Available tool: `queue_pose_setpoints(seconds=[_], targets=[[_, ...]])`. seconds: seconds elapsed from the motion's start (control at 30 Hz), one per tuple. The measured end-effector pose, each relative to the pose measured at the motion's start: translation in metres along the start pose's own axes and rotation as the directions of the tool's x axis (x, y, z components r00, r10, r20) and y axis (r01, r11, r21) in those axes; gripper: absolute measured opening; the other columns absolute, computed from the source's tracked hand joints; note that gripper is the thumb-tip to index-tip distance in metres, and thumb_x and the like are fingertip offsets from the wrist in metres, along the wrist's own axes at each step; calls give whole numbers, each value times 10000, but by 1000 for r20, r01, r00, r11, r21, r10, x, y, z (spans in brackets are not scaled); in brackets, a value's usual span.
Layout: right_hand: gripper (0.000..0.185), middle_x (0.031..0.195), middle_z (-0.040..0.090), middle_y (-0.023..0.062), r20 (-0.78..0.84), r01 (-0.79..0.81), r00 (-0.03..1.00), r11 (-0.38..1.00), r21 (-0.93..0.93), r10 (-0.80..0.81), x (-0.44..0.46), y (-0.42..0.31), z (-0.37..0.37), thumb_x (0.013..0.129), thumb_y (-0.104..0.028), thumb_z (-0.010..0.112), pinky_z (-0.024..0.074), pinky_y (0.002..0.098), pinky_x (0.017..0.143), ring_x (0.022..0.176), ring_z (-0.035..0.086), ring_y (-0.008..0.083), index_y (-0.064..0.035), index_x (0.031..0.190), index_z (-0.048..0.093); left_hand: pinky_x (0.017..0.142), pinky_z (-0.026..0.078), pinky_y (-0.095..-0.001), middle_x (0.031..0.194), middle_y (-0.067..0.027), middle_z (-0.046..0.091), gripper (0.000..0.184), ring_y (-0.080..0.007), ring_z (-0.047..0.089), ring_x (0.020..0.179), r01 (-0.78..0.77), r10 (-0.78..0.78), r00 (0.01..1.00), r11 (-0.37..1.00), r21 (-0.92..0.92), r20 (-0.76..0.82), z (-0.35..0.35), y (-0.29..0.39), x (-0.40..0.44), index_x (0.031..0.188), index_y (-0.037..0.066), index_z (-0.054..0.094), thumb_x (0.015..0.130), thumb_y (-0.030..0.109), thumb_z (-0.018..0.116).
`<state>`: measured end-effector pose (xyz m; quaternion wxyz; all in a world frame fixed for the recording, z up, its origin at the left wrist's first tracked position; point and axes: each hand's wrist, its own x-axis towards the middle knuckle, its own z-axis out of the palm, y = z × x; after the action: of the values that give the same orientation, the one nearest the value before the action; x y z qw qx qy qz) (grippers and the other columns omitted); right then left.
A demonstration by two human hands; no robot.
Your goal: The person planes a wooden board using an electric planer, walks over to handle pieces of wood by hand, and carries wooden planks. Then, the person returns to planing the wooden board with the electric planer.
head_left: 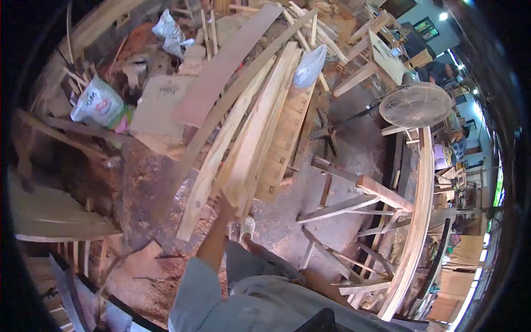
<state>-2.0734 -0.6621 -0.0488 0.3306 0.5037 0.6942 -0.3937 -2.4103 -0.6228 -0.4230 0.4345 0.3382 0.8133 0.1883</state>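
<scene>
My left hand [223,209] reaches forward to the near end of a stack of long pale boards [257,133]. Its fingers look stretched out and partly apart, over or against the board ends; slight blur hides the exact contact. Left of it lies a separate light plank [207,180] with its near end toward me. A long, narrow brownish strip [232,94] runs alongside the stack. On my right, only a bare forearm [327,286] shows beside my body; my right hand is hidden.
A plastic bag [310,67] rests on the boards. To the right stand a fan [415,105], wooden trestles [345,207] and a long curved beam [417,221]. A printed sack [99,105] and a wide brown sheet [227,66] lie at the left. Shavings cover the floor.
</scene>
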Motion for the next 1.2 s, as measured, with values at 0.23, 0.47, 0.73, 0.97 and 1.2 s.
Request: queue_pose_setpoints(seconds=[0.23,0.47,0.73,0.97,1.2], targets=[[315,883,582,46,-619,588,785,336,736,-21,30,-127,-76,1040,-325,493,456,367,741,813,551,168,-32,1112,587,897,495,-477,1088,-193,662,1039,-361,624,1039,-699,595,710,662,-270,-377,-191,270,-221,1492,-8,137,761,240,833],[381,1247,610,82,-934,914,293,-228,337,-204,-30,-233,-245,990,-182,598,421,263,982,1130,562,139,41,1292,537,635,557,-308,862,-107,625,459,-197,658,758,-295,438,883,243,-924,-167,-312,422,-231,1246,-18,471,884,150,698],[454,965,662,34,-940,938,338,-58,341,-54,-32,-224,-278,962,-335,660,451,236,812,938,578,95,80,1133,588,620,537,-306,812,-90,658,223,-196,638,670,-291,442,880,208,-934,-176,-317,453,-230,1096,33,552,997,230,519],[606,753,642,95,-862,869,495,41,494,-107,-24,-212,-318,939,-328,639,506,274,544,582,610,145,126,1289,442,619,482,-341,817,-113,648,240,-202,619,691,-281,497,849,138,-950,-179,-298,437,-203,1199,11,461,994,120,398],[738,747,613,127,-898,900,435,27,435,-71,-38,-227,-325,877,-156,616,531,290,529,571,596,158,182,1431,264,681,515,-360,892,-124,632,314,-213,628,773,-321,497,822,-2,-947,-280,-303,448,-216,1270,-12,342,978,74,421]])
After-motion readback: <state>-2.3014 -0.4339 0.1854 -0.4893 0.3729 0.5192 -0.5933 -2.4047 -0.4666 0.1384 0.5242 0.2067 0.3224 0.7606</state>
